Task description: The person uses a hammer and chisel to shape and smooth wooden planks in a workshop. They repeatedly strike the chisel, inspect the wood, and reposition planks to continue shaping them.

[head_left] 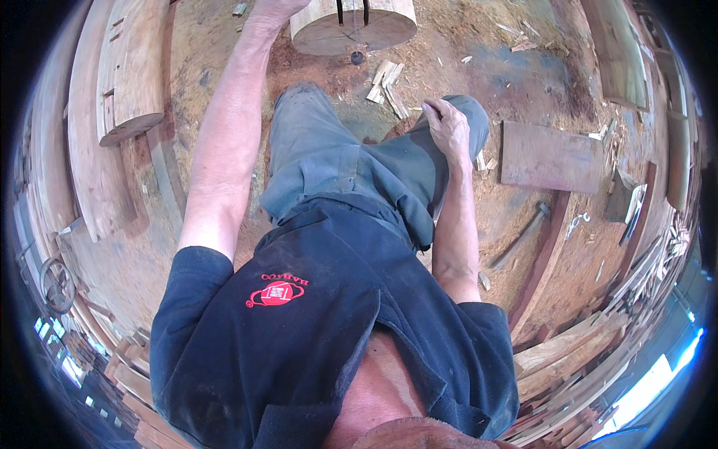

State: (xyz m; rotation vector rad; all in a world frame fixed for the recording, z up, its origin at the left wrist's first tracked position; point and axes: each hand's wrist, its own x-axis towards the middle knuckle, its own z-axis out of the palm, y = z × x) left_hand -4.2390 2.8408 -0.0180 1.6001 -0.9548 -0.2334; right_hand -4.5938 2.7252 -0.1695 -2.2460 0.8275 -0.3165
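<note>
My left hand (283,4) reaches to the upper edge, beside a thick round log (318,26), and its fingers are cut off by the frame. On the log's end face there are thin dark crossed lines, and two narrow black strips show above them. A small dark weight (357,57) hangs on a thin string in front of that face. My right hand (449,129) rests at my right knee, its fingers loosely bent and apart. Nothing shows in it.
Split wood pieces (387,86) lie between my knees and the log. To the right are a flat board (551,157), a hammer (521,236) and a long reddish plank (540,262). Slotted logs (134,67) line the left side. Sawdust covers the floor (493,75).
</note>
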